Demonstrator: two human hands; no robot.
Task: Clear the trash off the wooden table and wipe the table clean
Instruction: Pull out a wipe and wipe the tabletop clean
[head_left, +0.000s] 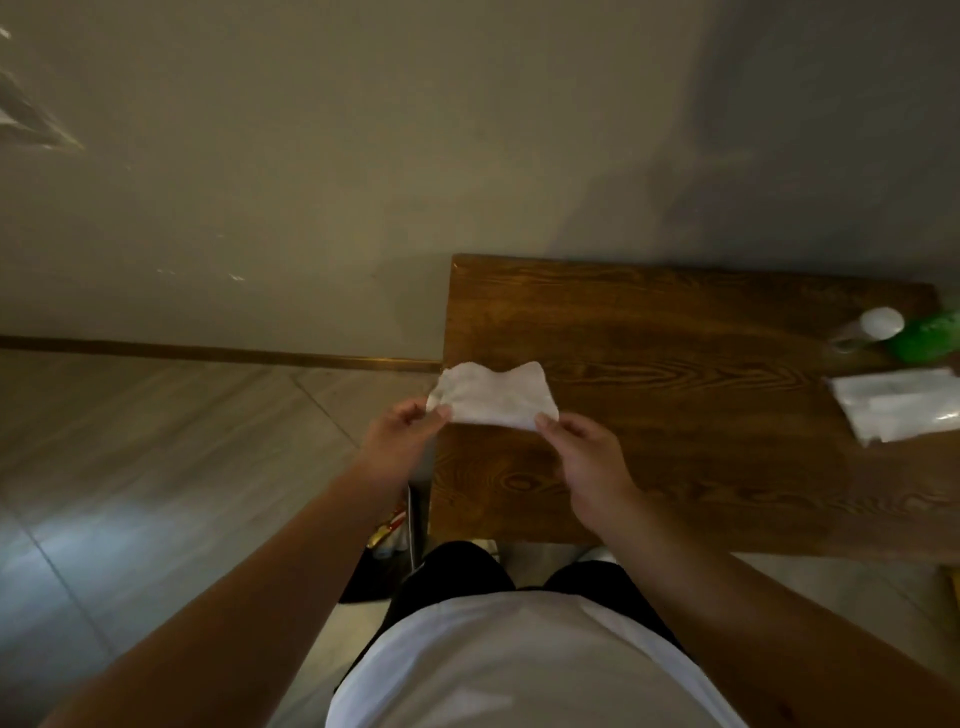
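A white wipe (493, 396) is stretched between both my hands over the left end of the dark wooden table (675, 415). My left hand (397, 434) pinches its left corner just past the table's left edge. The wipe's right corner is pinched by my right hand (587, 457) above the tabletop. The wipe sags a little in the middle and looks slightly soiled.
At the table's right end lie a white packet of wipes (898, 405), a green bottle (930, 338) and a clear bottle with a white cap (867, 327). A dark bin with trash (389, 540) stands on the tiled floor by the table's left leg. A wall runs behind.
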